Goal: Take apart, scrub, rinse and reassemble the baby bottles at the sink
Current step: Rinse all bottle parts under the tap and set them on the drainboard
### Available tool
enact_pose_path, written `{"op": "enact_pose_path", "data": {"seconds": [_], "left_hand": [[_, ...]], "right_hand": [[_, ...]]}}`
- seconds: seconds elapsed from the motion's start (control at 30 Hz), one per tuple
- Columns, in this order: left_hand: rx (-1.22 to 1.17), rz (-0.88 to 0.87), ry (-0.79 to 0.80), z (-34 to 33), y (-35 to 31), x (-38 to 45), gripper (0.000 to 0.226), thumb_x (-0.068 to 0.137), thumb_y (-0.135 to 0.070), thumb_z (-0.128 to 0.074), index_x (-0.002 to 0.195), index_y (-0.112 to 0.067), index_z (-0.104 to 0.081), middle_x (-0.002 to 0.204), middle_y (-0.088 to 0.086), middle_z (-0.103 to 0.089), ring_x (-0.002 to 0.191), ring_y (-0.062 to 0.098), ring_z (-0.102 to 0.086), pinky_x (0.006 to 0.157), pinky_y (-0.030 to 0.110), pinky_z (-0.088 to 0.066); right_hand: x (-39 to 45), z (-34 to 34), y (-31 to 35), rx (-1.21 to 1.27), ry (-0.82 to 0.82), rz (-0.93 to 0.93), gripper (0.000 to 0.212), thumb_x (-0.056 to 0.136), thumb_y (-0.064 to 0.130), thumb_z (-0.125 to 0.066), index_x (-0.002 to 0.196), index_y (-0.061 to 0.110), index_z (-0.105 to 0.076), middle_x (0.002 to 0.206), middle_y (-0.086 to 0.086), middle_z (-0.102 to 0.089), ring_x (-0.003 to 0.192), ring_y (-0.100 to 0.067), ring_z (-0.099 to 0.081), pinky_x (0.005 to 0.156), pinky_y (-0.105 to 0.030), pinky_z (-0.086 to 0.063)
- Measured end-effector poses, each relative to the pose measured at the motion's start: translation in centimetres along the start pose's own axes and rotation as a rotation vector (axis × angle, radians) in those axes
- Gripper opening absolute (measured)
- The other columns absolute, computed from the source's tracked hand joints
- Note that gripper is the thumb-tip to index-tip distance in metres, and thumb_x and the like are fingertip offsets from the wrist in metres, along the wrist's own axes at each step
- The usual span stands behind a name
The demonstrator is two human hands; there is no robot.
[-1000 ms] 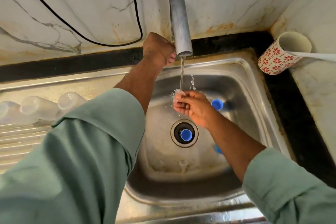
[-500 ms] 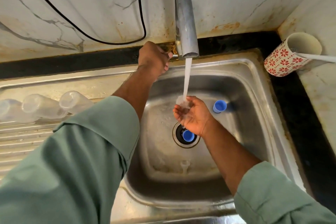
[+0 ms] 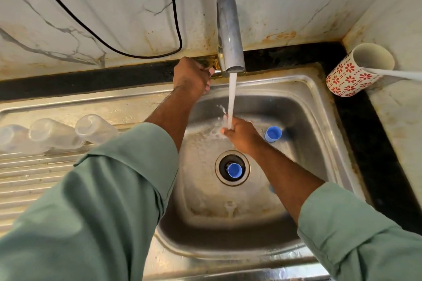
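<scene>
Now my left hand grips the tap handle while my right hand pinches something small under the stream. Three bare bottles lie on the drainboard; blue caps wait in the sink, so reassembly remains.

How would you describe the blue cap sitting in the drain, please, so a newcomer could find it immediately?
Start at the steel sink under the running tap and look to the round drain in the basin floor. The blue cap sits inside that dark opening, unlike the other blue cap lying beyond the right hand.
</scene>
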State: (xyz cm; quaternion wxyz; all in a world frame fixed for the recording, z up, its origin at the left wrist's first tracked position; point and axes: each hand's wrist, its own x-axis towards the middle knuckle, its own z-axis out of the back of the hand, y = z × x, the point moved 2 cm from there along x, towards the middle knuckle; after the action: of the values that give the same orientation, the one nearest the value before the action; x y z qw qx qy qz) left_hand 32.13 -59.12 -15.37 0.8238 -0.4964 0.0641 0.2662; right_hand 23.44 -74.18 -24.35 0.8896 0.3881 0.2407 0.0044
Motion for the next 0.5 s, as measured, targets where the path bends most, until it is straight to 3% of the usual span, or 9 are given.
{"op": "enact_pose_path", "data": {"seconds": [0.1,0.23,0.33,0.43,0.5], "left_hand": [[0.017,-0.01,-0.008,-0.1,0.0,0.2,0.021,0.089,-0.01,-0.07,0.071,-0.015,-0.059,0.073,0.01,-0.07,0.066,0.023,-0.071,0.064,0.036,-0.062],[0.038,-0.017,-0.032,-0.2,0.0,0.2,0.018,0.088,-0.013,-0.071,0.075,-0.015,-0.059,0.077,0.01,-0.07,0.065,0.02,-0.07,0.068,0.038,-0.062],[0.011,-0.018,-0.026,-0.3,0.0,0.2,0.015,0.088,-0.013,-0.071,0.076,-0.013,-0.062,0.08,0.012,-0.07,0.067,0.021,-0.069,0.07,0.039,-0.062],[-0.016,-0.004,-0.028,-0.3,0.2,0.3,0.015,0.087,-0.01,-0.071,0.077,-0.013,-0.06,0.084,0.015,-0.07,0.068,0.023,-0.067,0.07,0.041,-0.062],[-0.03,0.003,-0.025,-0.3,0.2,0.3,0.017,0.087,-0.009,-0.072,0.077,-0.014,-0.058,0.082,0.014,-0.069,0.066,0.022,-0.067,0.068,0.04,-0.062]], "right_hand": [[0.3,-0.2,-0.4,-0.134,0.03,0.028,0.031,0.095,0.024,-0.06,0.123,0.011,-0.062,0.116,-0.01,-0.068,0.102,-0.029,-0.064,0.089,-0.039,-0.052],[1.1,-0.6,-0.7,-0.234,0.065,0.01,0.025,0.082,0.019,-0.072,0.107,0.02,-0.068,0.108,-0.003,-0.07,0.1,-0.025,-0.065,0.086,-0.04,-0.054],[1.8,-0.5,-0.4,-0.217,0.078,-0.043,0.03,0.078,0.026,-0.08,0.102,0.018,-0.064,0.105,-0.003,-0.069,0.096,-0.024,-0.065,0.087,-0.039,-0.053],[2.0,-0.9,-0.3,-0.259,0.115,-0.029,0.02,0.087,0.034,-0.07,0.1,0.021,-0.062,0.109,-0.006,-0.068,0.099,-0.025,-0.063,0.087,-0.038,-0.052],[2.1,-1.3,-0.3,-0.409,0.18,-0.016,0.024,0.095,0.031,-0.057,0.115,0.019,-0.06,0.118,-0.009,-0.064,0.105,-0.027,-0.062,0.088,-0.037,-0.052]]}}
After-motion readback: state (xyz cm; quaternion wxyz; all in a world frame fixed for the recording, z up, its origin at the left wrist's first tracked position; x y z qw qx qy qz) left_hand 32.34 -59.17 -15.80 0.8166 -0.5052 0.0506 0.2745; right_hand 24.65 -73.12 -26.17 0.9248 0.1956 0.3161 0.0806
